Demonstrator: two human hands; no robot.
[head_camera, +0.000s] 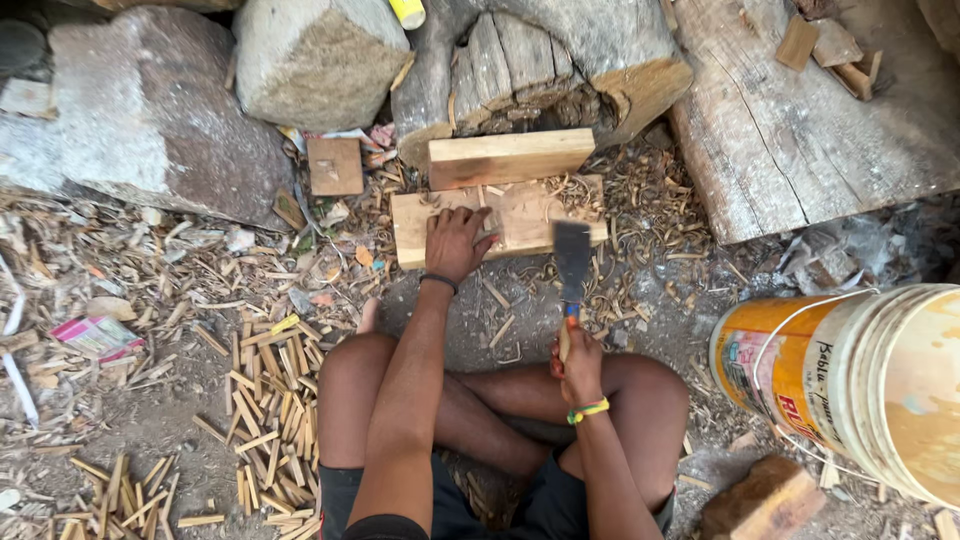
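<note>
Wooden boards (497, 185): two; chopper (572, 262): one

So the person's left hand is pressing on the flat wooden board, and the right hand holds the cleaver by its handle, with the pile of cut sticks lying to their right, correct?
Not quite. In the head view the pile of cut sticks lies to the person's left. The rest holds: left hand on the flat wooden board, right hand holding the cleaver by its handle.

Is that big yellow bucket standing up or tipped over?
Tipped. The bucket lies on its side on the ground, its round end facing right and its wire handle hanging loose.
</note>
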